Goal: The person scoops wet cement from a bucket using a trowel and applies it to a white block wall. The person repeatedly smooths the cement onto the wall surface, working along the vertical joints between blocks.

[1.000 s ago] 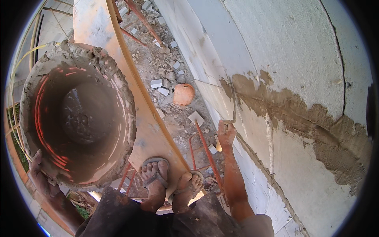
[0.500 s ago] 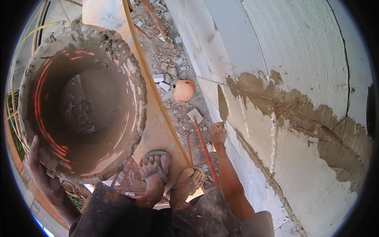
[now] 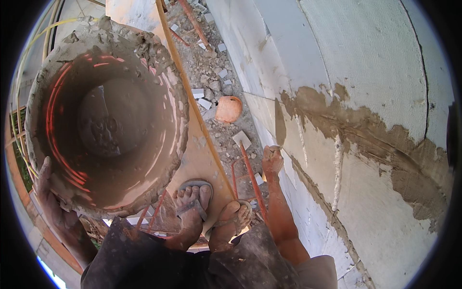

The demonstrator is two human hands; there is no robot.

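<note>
Along the right side, facing a broad, pale grey panelled wall (image 3: 370,53) with dark seams between its sections. Lower down, overlooking a strip of grey-brown rubble ground (image 3: 219,139), strewn with small white block offcuts (image 3: 204,103). Standing on a long, flat, orange-edged plank (image 3: 199,159), running from the top of the view down to the feet. Seeing across the wall a ragged brown band of mortar (image 3: 409,164), reaching toward the right edge. Looking past slender red-painted poles (image 3: 254,185), slanting beside the plank. Wearing dark, spattered trousers (image 3: 250,265). At the left, holding a large, round, mortar-crusted bucket (image 3: 178,115), reddish beneath the smears and open toward the view; supported from below or not, cannot tell. Noticing a rounded, orange, slotted object (image 3: 228,110) lying on the rubble. Wearing grey flip-flops (image 3: 195,212), close together on the plank. Gripping the bucket's lower-left rim with the left hand (image 3: 57,212), fingers spread along the outside. Keeping the right hand (image 3: 273,162) narrow, fingers folded around a slim, leaf-shaped, brown-grey trowel (image 3: 279,123), pointing away beside the mortar's left end; touching the wall or just clear, cannot tell which.
</note>
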